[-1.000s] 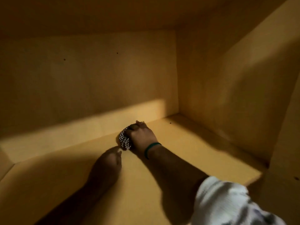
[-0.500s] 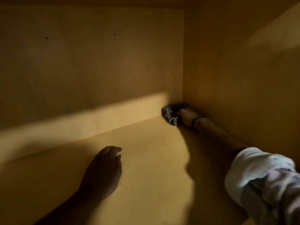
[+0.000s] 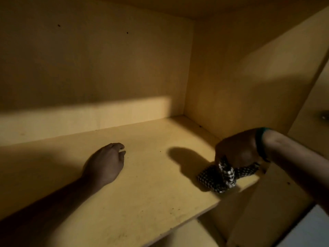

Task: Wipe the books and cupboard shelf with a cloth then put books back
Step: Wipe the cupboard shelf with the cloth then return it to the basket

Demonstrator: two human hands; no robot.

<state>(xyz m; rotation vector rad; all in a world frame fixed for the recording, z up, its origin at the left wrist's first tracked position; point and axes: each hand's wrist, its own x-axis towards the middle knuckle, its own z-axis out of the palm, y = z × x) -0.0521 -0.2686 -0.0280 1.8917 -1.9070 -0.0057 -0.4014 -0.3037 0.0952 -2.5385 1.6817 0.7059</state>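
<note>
I look into a yellow wooden cupboard with its shelf [image 3: 146, 179] bare of books. My right hand [image 3: 236, 148], with a green band at the wrist, grips a black-and-white checked cloth [image 3: 220, 175] bunched on the shelf near its front right edge. My left hand [image 3: 106, 161] rests palm down on the middle of the shelf, fingers loosely bent, holding nothing. No books are in view.
The cupboard's back wall [image 3: 96, 68] and right side wall [image 3: 236, 77] close the space. A lit strip crosses the back wall low down. The shelf's front edge [image 3: 178, 230] runs along the lower right, with a lower level below it.
My right hand has dragged the cloth from the back right corner forward to the front right edge of the shelf. My left hand has stayed in place.
</note>
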